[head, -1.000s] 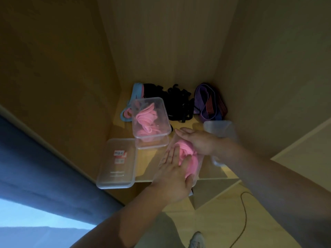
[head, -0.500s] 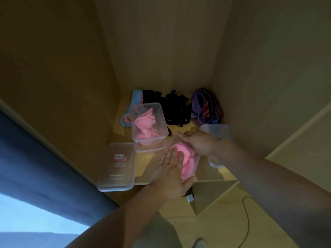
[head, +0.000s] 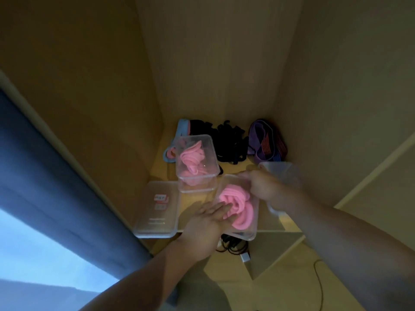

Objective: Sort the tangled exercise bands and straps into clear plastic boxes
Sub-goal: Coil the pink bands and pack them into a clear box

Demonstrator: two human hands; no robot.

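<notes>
A coiled pink band (head: 238, 204) lies in a clear plastic box (head: 249, 236) at the shelf's front edge. My left hand (head: 207, 222) lies flat, its straight fingers touching the band's near left side. My right hand (head: 265, 187) sits blurred at the box's far right corner, over the band's far end; its grip is unclear. A second clear box (head: 211, 151) farther back holds more pink bands. Behind it lie black straps (head: 229, 144), a purple striped band (head: 265, 140) and a blue-and-pink band (head: 180, 133).
A clear lid or box (head: 157, 221) with small labels overhangs the front left. Another clear box (head: 283, 171) stands right, behind my right wrist. Wooden walls close the shelf on three sides. Dark cables (head: 231, 246) lie below; a blue curtain (head: 45, 164) hangs left.
My right hand has drawn back toward the box's far right corner, uncovering more of the pink band. My left hand has stayed flat against the band's near side.
</notes>
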